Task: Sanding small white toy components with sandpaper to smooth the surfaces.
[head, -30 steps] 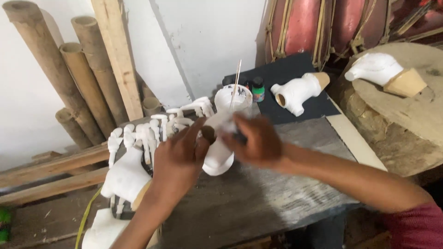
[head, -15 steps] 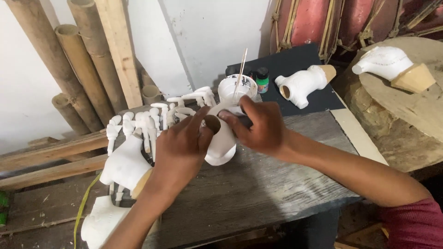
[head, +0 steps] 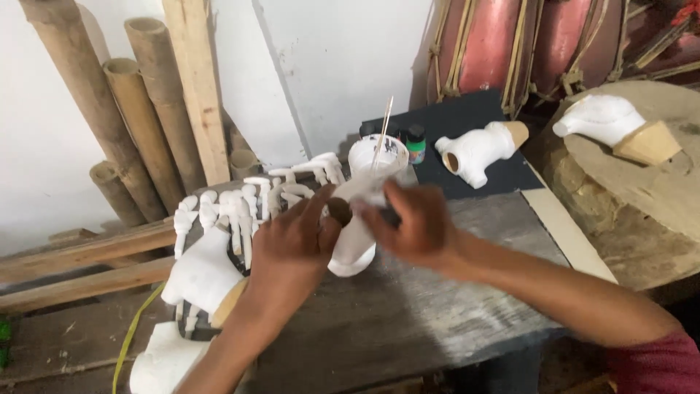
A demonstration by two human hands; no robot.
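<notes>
Both hands grip a white-painted carved wooden piece with a round hollow end [head: 354, 233] over the grey weathered plank table [head: 408, 321]. Left hand [head: 292, 244] curled around its open end, fingers pressed to the side; right hand [head: 408, 222] wraps the upper part, blurred, so whether it pinches a tool is unclear. Step looks like mid-handling, turning or working the piece's surface. Any next move calls for a steady grip near the white paint cup with a thin stick [head: 375, 157] just behind. White carved parts in a row [head: 240, 204] lie to the left.
</notes>
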